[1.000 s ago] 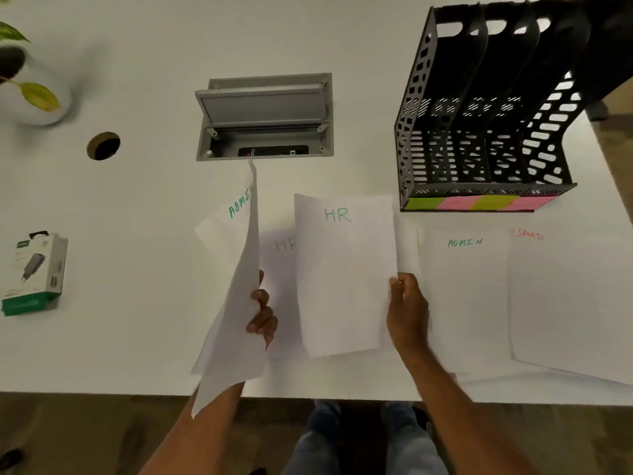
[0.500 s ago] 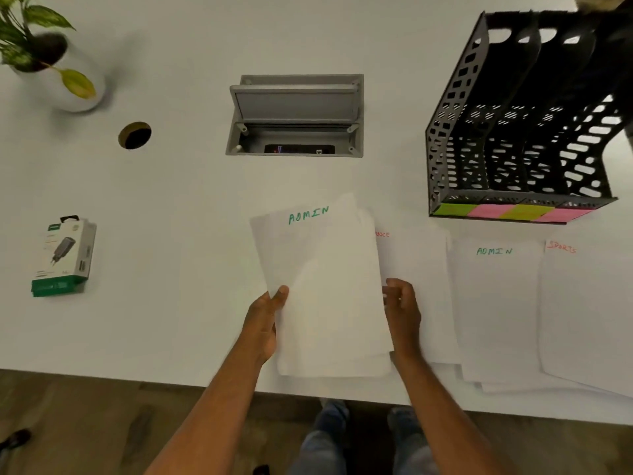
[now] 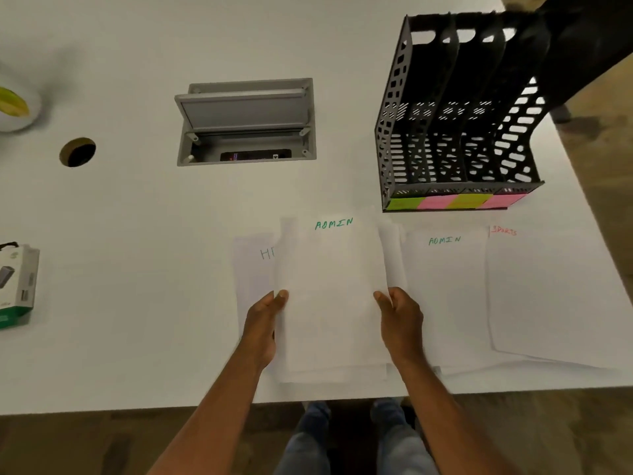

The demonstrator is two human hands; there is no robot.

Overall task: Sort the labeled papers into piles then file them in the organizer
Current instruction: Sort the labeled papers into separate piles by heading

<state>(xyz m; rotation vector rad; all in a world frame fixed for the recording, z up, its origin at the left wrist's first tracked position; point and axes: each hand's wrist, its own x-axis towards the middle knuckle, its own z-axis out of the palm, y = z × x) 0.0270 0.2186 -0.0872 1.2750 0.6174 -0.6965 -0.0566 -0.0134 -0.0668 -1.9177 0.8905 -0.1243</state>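
Both hands hold a stack of white papers [image 3: 330, 296] above the table's near edge; its top sheet reads ADMIN in green. My left hand [image 3: 263, 323] grips the stack's left edge and my right hand [image 3: 400, 320] grips its right edge. An HR sheet [image 3: 253, 269] lies on the table, partly hidden under the stack's left side. To the right lie an ADMIN pile [image 3: 445, 289] and a SPORTS pile [image 3: 541, 289]. The black four-slot organizer [image 3: 455, 132] stands at the back right, with green and pink sticky labels along its front.
An open grey cable box [image 3: 245, 121] is set into the white table [image 3: 137, 269]. A round cable hole [image 3: 77, 151] is at the left. A boxed charger [image 3: 15, 286] lies at the left edge. A white plant pot [image 3: 13, 108] is at far left.
My right hand set the HR sheet down on the table. My left hand brought its stack flat and to the centre, and both hands now grip it with ADMIN on top.
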